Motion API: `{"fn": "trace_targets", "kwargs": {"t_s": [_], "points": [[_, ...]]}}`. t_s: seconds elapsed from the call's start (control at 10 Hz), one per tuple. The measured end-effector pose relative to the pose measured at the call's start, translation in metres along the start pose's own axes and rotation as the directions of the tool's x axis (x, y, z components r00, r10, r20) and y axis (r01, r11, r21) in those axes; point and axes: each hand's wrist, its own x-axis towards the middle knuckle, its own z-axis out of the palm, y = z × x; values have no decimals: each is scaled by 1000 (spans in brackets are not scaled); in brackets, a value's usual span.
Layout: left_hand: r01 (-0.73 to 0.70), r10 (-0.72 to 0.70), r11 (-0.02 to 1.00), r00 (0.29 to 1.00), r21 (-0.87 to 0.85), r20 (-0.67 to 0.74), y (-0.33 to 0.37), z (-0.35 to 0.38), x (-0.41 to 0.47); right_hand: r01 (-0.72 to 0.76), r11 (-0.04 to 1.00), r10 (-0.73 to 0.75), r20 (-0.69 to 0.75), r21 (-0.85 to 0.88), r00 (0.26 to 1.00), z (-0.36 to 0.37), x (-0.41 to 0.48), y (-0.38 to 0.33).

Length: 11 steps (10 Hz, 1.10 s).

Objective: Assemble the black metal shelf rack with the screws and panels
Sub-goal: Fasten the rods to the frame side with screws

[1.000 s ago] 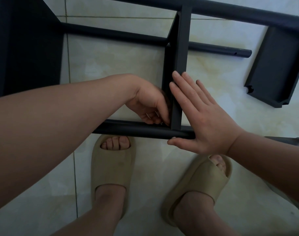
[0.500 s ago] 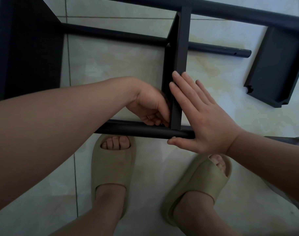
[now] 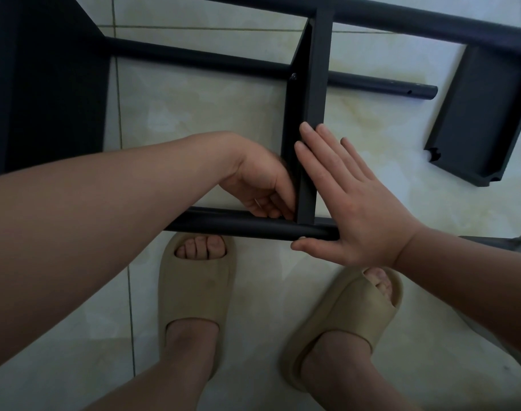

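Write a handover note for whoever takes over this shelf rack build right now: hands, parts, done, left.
Left hand: fingers curled at the joint of middle panel and near pole; what they pinch is hidden.
Right hand: flat against the panel's right face, thumb under the pole.
Done: screw seated at the panel's far joint.
Left: probably fasten this near joint; right panel lies with its near end short of the near pole.
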Motion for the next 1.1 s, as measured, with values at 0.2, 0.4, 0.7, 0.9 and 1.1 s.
{"fn": "trace_targets", "kwargs": {"t_s": [0.2,0.4,0.7,0.9,1.1], "points": [[-13,13,1000,1000,-25,0,-1,-1,-2,3,1000,-3,-6,3,1000,0,0,0],[38,-37,998,999,-45,22,-7,-6,-5,8,1000,-8,-20,3,1000,2,0,0],[0,0,1000,1000,-3,-19,-1,0,0,11,1000,-11,-24,3,1000,2,0,1],[-24,24,999,1000,-38,-3,-2,-1,-2,11,1000,-11,-24,3,1000,2,0,1],[13,-12,999,999,-34,36,-3,-4,-5,10,1000,-10,-22,-2,1000,2,0,1]]}}
